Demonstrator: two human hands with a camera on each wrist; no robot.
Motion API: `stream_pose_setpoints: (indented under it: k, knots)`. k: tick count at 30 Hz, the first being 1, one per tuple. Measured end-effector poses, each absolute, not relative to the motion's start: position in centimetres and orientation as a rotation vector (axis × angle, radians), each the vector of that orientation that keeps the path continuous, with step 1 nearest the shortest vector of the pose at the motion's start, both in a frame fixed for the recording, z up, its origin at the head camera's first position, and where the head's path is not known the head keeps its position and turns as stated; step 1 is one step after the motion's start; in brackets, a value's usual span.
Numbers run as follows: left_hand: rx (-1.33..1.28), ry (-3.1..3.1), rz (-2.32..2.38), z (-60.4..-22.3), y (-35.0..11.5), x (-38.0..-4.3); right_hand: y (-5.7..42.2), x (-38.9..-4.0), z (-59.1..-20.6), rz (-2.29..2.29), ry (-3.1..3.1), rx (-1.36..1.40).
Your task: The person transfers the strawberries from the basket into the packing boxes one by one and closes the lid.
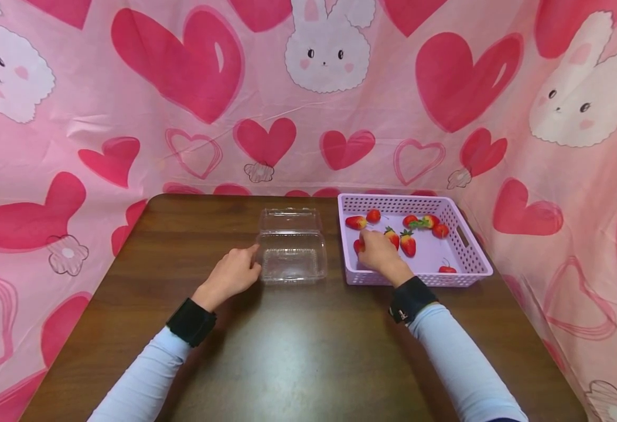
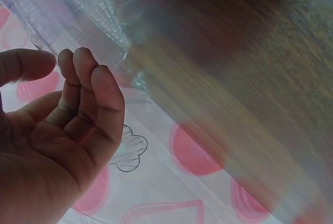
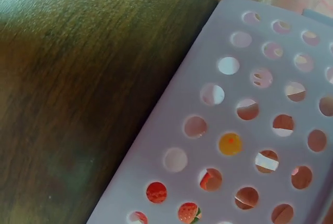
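On brown table [image 1: 287, 351], basket [image 1: 425, 258], heart-patterned backdrop [image 1: 282, 102]

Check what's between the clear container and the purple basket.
Just bare tabletop: a narrow strip separates the clear container from the purple basket, as the head view shows.

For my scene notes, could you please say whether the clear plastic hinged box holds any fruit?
No, the clear plastic box is bare; red fruit lies in the lilac perforated plastic basket.
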State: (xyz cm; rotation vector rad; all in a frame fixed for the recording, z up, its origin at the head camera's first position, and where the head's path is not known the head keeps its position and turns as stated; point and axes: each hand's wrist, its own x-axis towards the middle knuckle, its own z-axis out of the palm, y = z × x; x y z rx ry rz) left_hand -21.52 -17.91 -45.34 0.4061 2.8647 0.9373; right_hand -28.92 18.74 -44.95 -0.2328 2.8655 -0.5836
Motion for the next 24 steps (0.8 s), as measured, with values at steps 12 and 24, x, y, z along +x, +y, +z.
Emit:
stream_pose_setpoints:
  k: [12, 24]
  knots:
    - [0.411, 2.868, 0.952, -45.4, -17.8, -21.4, 18.4, -28.6, -44.0, -0.629, 2.936, -0.267]
    - [0.426, 2.891, 0.939, -45.5, -17.9, -21.5, 17.7, -28.2, -42.7, -0.625, 3.009, -0.322]
